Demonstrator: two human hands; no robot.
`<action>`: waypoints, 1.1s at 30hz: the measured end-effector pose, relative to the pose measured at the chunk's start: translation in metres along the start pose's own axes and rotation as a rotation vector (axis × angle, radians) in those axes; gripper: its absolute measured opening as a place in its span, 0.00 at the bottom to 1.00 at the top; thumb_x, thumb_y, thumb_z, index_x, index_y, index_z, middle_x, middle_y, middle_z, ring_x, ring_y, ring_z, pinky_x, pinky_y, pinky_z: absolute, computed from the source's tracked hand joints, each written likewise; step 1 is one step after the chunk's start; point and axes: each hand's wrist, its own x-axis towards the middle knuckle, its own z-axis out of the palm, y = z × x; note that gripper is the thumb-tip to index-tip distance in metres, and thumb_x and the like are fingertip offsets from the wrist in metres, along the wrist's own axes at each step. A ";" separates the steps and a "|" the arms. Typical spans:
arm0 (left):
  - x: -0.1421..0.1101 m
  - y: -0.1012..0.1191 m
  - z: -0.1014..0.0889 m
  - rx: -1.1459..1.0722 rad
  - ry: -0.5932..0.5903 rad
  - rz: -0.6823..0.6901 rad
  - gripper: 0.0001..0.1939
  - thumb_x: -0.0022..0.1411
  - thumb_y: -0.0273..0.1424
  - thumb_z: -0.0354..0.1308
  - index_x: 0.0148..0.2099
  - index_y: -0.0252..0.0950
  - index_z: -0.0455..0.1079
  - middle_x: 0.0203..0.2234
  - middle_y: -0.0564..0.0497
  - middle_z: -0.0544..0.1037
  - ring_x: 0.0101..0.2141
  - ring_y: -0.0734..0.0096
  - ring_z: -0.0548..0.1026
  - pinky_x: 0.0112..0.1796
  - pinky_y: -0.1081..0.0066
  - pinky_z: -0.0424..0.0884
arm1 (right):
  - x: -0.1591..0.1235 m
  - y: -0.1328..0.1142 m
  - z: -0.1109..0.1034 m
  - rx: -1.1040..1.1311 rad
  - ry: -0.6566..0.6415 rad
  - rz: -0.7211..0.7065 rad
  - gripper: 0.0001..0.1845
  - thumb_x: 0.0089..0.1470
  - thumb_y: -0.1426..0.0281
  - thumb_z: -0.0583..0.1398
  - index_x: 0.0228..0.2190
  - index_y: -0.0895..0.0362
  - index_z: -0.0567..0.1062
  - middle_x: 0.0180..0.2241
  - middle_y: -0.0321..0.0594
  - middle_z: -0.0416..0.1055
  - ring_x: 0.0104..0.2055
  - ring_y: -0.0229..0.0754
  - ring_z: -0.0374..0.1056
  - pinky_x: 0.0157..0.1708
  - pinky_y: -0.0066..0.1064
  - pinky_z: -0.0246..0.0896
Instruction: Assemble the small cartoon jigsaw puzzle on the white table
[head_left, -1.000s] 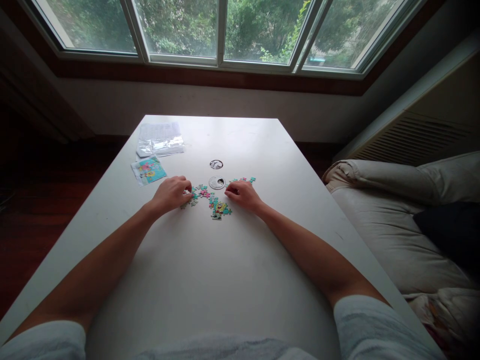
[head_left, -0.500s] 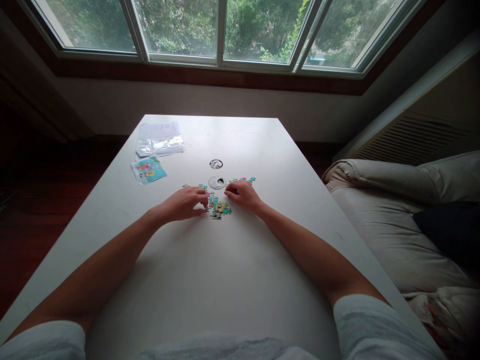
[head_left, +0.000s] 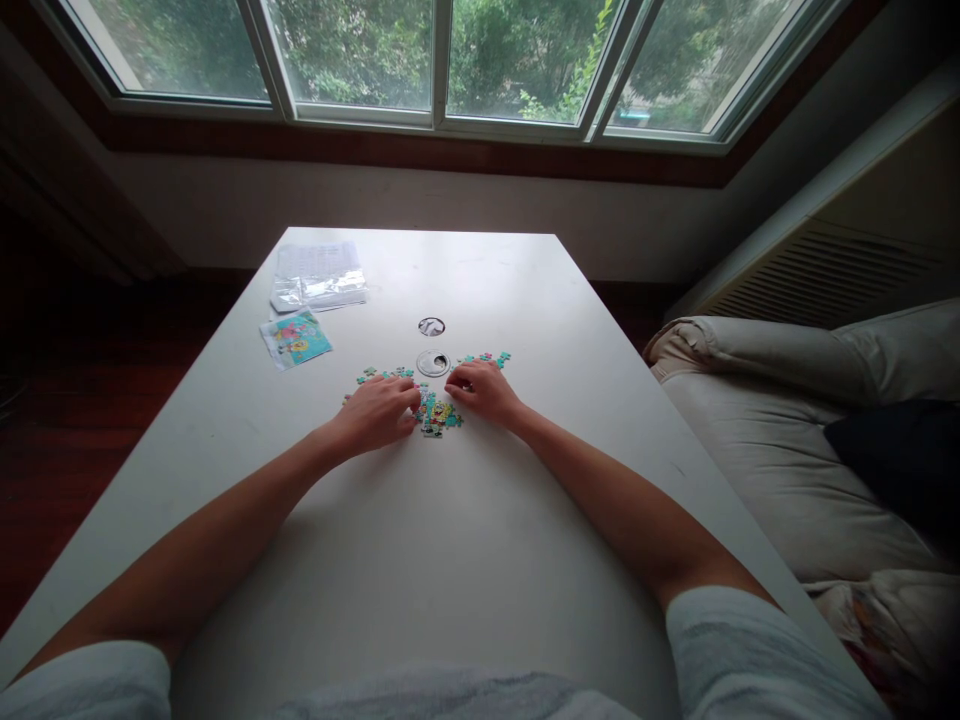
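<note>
Joined jigsaw pieces (head_left: pixel 439 413) with a yellow cartoon figure lie between my hands on the white table (head_left: pixel 480 560). My left hand (head_left: pixel 381 412) is at their left edge, fingers curled and closed on a jigsaw piece that they mostly cover. Loose jigsaw pieces (head_left: pixel 386 374) show behind this hand. My right hand (head_left: pixel 484 388) rests to the right of the joined part with thumb and fingertips pinched together; anything in them is hidden. More loose pieces (head_left: pixel 495 358) lie just beyond it.
Two round discs, a nearer one (head_left: pixel 433 363) and a farther one (head_left: pixel 431 327), lie beyond the puzzle. At the far left are a picture card (head_left: pixel 298 339) and a clear plastic bag (head_left: pixel 319 277). A beige sofa (head_left: pixel 765 450) stands right of the table.
My left hand has moved right from the loose pieces to the joined part's left edge, and its fingers have closed in. My right hand has barely moved.
</note>
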 end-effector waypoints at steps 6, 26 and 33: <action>0.002 -0.001 -0.002 -0.024 -0.047 0.056 0.06 0.64 0.28 0.54 0.42 0.40 0.71 0.40 0.48 0.77 0.42 0.60 0.76 0.41 0.64 0.67 | 0.000 0.001 0.001 0.013 -0.006 -0.009 0.06 0.59 0.67 0.63 0.30 0.54 0.78 0.30 0.36 0.75 0.35 0.41 0.65 0.44 0.36 0.50; -0.004 0.013 0.000 0.035 -0.054 -0.146 0.06 0.66 0.30 0.51 0.38 0.40 0.70 0.38 0.47 0.76 0.39 0.62 0.75 0.33 0.68 0.65 | -0.001 -0.002 0.000 -0.025 -0.038 -0.060 0.06 0.60 0.66 0.63 0.31 0.53 0.78 0.30 0.36 0.75 0.37 0.42 0.66 0.44 0.36 0.49; -0.005 0.017 0.003 0.028 -0.042 -0.168 0.06 0.64 0.35 0.55 0.39 0.40 0.71 0.38 0.47 0.76 0.39 0.60 0.75 0.35 0.67 0.67 | -0.006 -0.012 -0.002 -0.080 -0.160 -0.195 0.11 0.57 0.60 0.67 0.40 0.51 0.79 0.35 0.38 0.74 0.40 0.44 0.66 0.46 0.35 0.49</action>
